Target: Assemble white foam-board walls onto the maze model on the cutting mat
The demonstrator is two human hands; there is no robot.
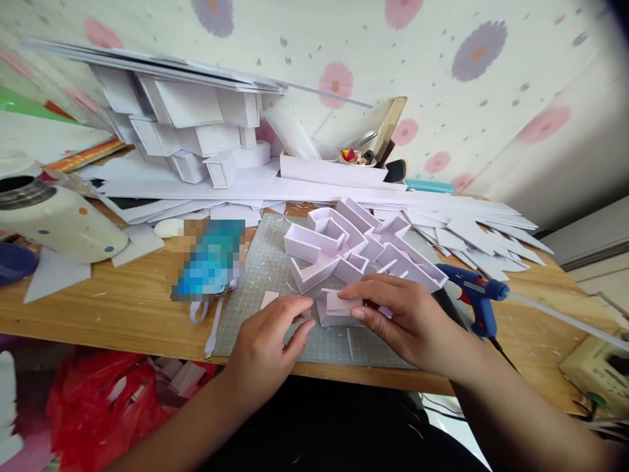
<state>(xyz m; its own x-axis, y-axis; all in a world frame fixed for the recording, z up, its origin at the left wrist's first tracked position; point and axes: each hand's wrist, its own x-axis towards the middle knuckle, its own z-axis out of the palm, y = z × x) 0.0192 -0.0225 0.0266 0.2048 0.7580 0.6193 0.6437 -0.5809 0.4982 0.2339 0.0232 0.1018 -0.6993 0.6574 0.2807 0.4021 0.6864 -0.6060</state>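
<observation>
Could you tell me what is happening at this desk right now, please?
A person sits at a wooden desk, working over a grey cutting mat. Both hands meet on a small white foam-board piece: the right hand pinches its right end, the left hand touches its left side with its fingertips. Just behind it sits a cluster of white foam-board box shapes. A blue glue gun lies to the right, and stacked white foam-board sheets fill the back.

Both hands, L (265,341) & R (410,321), bare, forearms unsleeved, no rings
</observation>
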